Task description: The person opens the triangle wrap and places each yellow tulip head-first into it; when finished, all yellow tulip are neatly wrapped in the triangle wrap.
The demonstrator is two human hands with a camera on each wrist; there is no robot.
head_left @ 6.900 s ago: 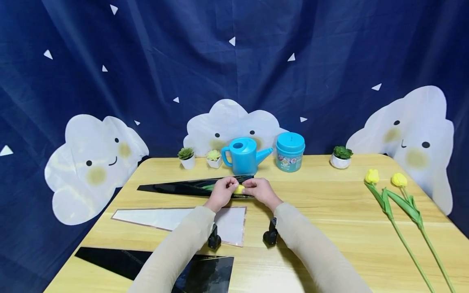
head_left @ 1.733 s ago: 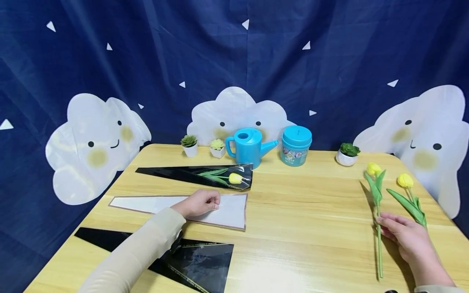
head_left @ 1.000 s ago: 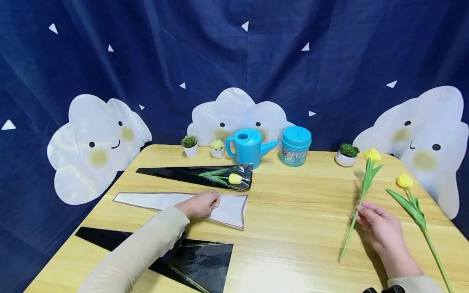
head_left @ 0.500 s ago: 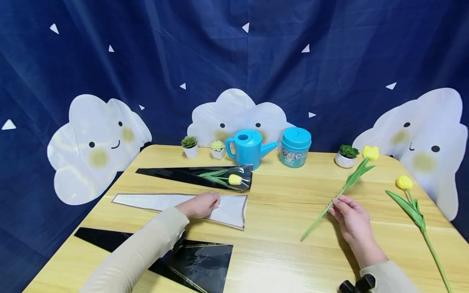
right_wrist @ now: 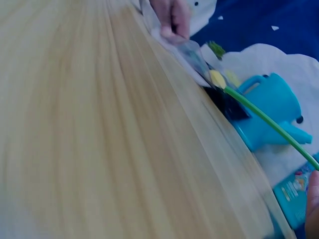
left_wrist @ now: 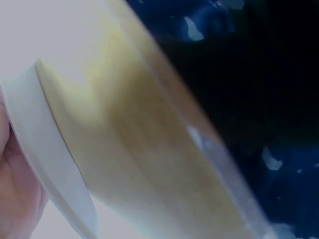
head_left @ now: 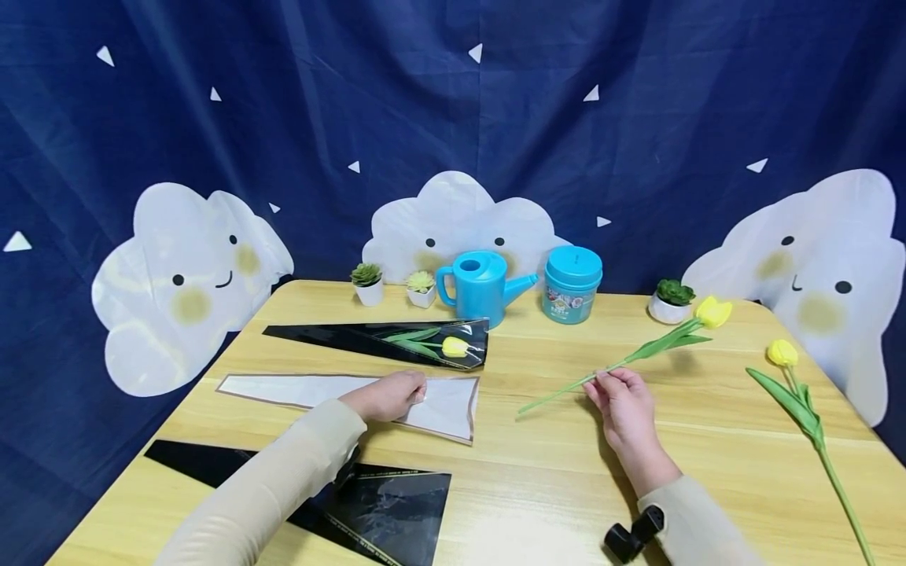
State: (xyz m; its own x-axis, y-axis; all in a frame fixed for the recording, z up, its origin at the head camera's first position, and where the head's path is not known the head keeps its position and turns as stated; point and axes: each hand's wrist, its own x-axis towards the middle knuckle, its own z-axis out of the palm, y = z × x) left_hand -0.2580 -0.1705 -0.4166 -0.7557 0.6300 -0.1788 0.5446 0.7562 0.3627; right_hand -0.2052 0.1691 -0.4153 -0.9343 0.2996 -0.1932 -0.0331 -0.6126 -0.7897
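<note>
Tulip [head_left: 654, 346], yellow-headed, is held above the surface [head_left: 538, 464], its stem pinched by the right hand [head_left: 626, 413], its bare end aimed left. Nearest, a black wrapper [head_left: 396, 511] lies partly under the left forearm [head_left: 272, 483]. Beyond it, the left hand [head_left: 392, 395] pinches a white wrapper [head_left: 446, 405] near its wide end. Farther, a dark sleeve [head_left: 325, 338] holds another tulip [head_left: 454, 347]; behind stand a watering can [head_left: 479, 292] and a blue jar [head_left: 572, 287].

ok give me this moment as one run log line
left grip: holds white sleeve | right grip: holds yellow tulip by stem | far black sleeve: wrapped tulip inside | loose tulip: on table at right
</note>
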